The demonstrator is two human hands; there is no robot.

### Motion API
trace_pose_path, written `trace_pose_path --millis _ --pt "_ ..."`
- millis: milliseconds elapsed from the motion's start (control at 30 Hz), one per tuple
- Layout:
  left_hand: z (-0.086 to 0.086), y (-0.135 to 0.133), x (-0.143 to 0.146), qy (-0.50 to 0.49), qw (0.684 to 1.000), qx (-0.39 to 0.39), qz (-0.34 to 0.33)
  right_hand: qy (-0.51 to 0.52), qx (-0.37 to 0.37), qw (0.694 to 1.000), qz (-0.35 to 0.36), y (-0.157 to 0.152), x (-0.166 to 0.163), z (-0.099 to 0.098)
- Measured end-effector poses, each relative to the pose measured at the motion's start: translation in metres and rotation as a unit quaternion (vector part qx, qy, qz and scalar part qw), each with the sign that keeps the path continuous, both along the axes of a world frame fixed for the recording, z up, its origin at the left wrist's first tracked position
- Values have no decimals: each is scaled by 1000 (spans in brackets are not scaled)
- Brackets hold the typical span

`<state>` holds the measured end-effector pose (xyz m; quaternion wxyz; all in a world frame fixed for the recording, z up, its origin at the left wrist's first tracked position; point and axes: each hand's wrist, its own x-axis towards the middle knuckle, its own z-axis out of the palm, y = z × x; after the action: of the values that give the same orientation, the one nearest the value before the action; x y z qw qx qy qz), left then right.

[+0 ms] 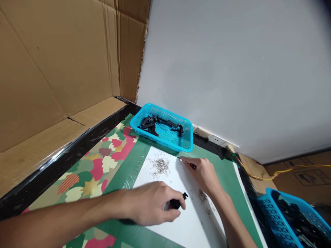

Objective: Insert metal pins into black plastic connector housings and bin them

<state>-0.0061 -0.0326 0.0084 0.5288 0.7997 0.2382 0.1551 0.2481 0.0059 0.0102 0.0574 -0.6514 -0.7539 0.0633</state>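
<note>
My left hand (152, 203) rests on a white sheet (181, 224) with its fingers closed round a small black plastic part (178, 202). My right hand (203, 174) lies farther back on the sheet, fingers pinched on a thin metal pin (188, 163) that points toward a heap of small silver pins (160, 166). A few more pins (201, 195) lie scattered between my hands.
A blue basket (186, 136) holding several black parts stands at the back against the white wall. A second blue basket (269, 206) with black parts sits at the lower right. Cardboard walls rise on the left. Yellow wires (258, 176) trail off the table's right edge.
</note>
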Motion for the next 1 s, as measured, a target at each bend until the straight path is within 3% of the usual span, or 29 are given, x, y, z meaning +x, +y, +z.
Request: trace_pose_path --millis 300,600,1000 --pt "-2 1 0 -3 1000 12 -9 -81 3 997 -12 -4 4 -1" --pt "-2 1 -1 -1 1000 9 -6 94 46 992 -70 16 21 -10" --pt "-1 2 0 5 1000 -14 12 115 -18 993 -16 28 22 -7"
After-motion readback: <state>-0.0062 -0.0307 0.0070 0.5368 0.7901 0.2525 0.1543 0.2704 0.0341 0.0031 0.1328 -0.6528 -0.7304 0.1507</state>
